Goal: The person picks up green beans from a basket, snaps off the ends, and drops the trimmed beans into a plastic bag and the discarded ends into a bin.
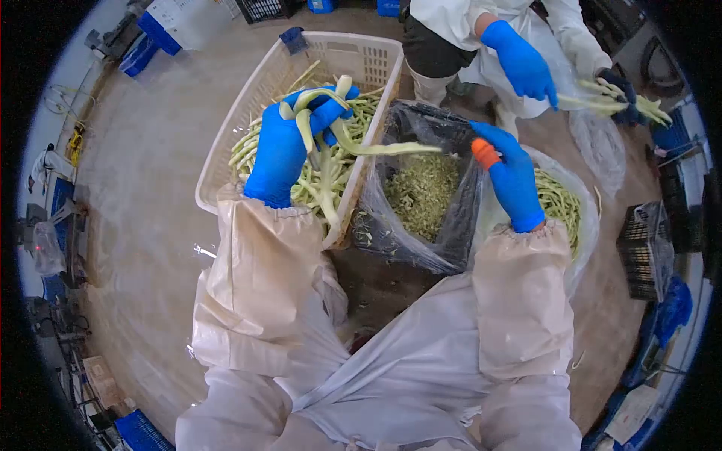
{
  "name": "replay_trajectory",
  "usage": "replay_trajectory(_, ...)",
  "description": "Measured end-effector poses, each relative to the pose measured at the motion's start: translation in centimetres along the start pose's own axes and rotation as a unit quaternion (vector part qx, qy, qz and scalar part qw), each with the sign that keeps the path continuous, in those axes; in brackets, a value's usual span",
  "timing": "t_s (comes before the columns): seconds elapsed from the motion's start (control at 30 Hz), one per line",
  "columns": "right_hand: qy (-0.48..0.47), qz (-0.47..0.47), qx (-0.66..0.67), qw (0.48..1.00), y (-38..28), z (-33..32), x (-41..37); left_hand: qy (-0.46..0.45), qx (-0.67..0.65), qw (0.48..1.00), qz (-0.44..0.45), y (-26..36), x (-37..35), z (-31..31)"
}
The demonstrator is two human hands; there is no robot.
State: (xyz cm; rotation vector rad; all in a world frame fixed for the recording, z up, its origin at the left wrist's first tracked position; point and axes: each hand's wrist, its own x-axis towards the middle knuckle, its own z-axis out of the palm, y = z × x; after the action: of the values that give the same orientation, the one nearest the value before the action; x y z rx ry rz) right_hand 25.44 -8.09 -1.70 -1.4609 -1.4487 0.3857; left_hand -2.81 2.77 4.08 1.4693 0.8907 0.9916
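My left hand (pixel 289 146), in a blue glove, is closed around several long pale green beans (pixel 323 180) above a white crate. One bean reaches out to the right over a bin lined with clear plastic. My right hand (pixel 511 177), also blue-gloved with an orange cover on the thumb (pixel 485 152), is at the bin's right edge. Its thumb and index finger are apart, and I see nothing between them. The tip of the outstretched bean stops short of it. The white crate (pixel 226 143) holds many more beans. Small green trimmings (pixel 425 195) lie in the lined bin (pixel 376 225).
A plastic-lined container (pixel 590 218) of beans stands to the right of my right hand. Across from me, a co-worker's blue-gloved hand (pixel 523 64) and dark-gloved hand (pixel 628 105) are at other beans (pixel 594 105). A black crate (pixel 643 252) stands at the far right on the wet floor (pixel 143 225).
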Motion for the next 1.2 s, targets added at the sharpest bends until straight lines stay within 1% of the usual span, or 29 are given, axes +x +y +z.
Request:
replay_trajectory(0.03,-0.004,0.021,0.018,1.000,-1.1,0.1,0.2,-0.001,0.024,0.999,-0.025,0.5,-0.1,0.3)
replay_trajectory(0.07,-0.039,0.080,0.089,0.992,-1.3,0.4,0.1,-0.005,0.025,1.000,-0.015,0.2,-0.1,0.6)
replay_trajectory(0.13,-0.102,0.192,0.228,0.949,-1.9,1.1,0.0,-0.013,0.029,0.999,0.009,-0.5,-0.1,1.1)
replay_trajectory(0.17,-0.133,0.204,0.194,0.950,-2.3,1.5,-0.2,-0.024,0.017,1.000,-0.009,-0.9,0.0,1.2)
replay_trajectory(0.23,-0.195,0.227,0.127,0.946,-3.4,1.8,-0.5,-0.036,0.037,0.998,-0.021,-1.3,-0.1,1.5)
replay_trajectory(0.27,-0.197,0.214,0.128,0.948,-3.1,1.9,-0.6,-0.040,0.047,0.998,-0.027,-1.4,-0.2,1.7)
replay_trajectory(0.3,-0.199,0.200,0.129,0.951,-2.6,2.1,-0.8,-0.051,0.058,0.997,-0.013,-1.0,-0.5,2.1)
replay_trajectory(0.33,-0.202,0.186,0.130,0.953,-2.2,2.3,-0.9,-0.096,0.037,0.995,-0.020,-0.5,-0.8,2.0)
replay_trajectory(0.4,-0.152,0.155,0.162,0.963,-1.6,2.1,-0.8,-0.184,-0.004,0.982,-0.034,0.6,-1.1,1.5)
replay_trajectory(0.43,-0.125,0.140,0.178,0.966,-1.4,1.9,-0.8,-0.208,-0.044,0.976,-0.043,-0.2,-0.8,0.9)
replay_trajectory(0.53,-0.126,0.112,0.206,0.964,-2.4,1.1,-0.6,-0.200,-0.035,0.976,-0.080,0.1,-0.2,0.7)
replay_trajectory(0.57,-0.131,0.103,0.183,0.969,-3.0,1.1,-0.7,-0.171,0.076,0.981,-0.046,-0.1,-0.2,1.5)
replay_trajectory(0.63,-0.145,0.082,0.139,0.976,-4.4,1.5,-0.8,-0.211,0.084,0.972,-0.059,-1.0,-0.5,2.6)
replay_trajectory(0.67,-0.151,0.098,0.150,0.972,-4.9,1.7,-0.8,-0.231,0.087,0.967,-0.065,-2.0,-0.8,3.3)
replay_trajectory(0.7,-0.155,0.114,0.160,0.968,-5.4,1.7,-0.8,-0.194,0.101,0.976,0.018,-3.6,-1.2,4.5)
replay_trajectory(0.73,-0.159,0.130,0.169,0.964,-5.6,1.7,-0.9,-0.193,0.105,0.976,-0.001,-3.7,-1.5,5.0)
replay_trajectory(0.8,-0.141,0.127,0.167,0.968,-4.9,1.9,-1.0,-0.193,0.112,0.974,-0.039,-3.5,-1.7,5.4)
replay_trajectory(0.83,-0.132,0.125,0.166,0.969,-4.6,2.0,-1.0,-0.217,0.148,0.965,-0.007,-3.6,-1.5,5.4)
replay_trajectory(0.93,-0.096,0.093,0.121,0.984,-4.5,2.4,-1.1,-0.208,0.147,0.966,-0.043,-2.9,-1.7,5.7)
replay_trajectory(1.0,-0.045,-0.008,0.010,0.999,-4.0,3.1,-1.3,-0.193,0.146,0.969,-0.052,-2.5,-1.6,5.9)
replay_trajectory(1.03,-0.019,-0.058,-0.046,0.997,-3.9,3.3,-1.5,-0.186,0.147,0.970,-0.056,-2.4,-1.7,5.9)
replay_trajectory(1.13,0.000,-0.105,-0.136,0.985,-4.0,3.9,-1.6,-0.182,0.136,0.972,-0.061,-2.5,-1.7,5.9)
replay_trajectory(1.2,0.012,-0.144,-0.185,0.972,-4.3,4.2,-1.6,-0.162,0.120,0.976,-0.079,-2.6,-1.7,6.1)
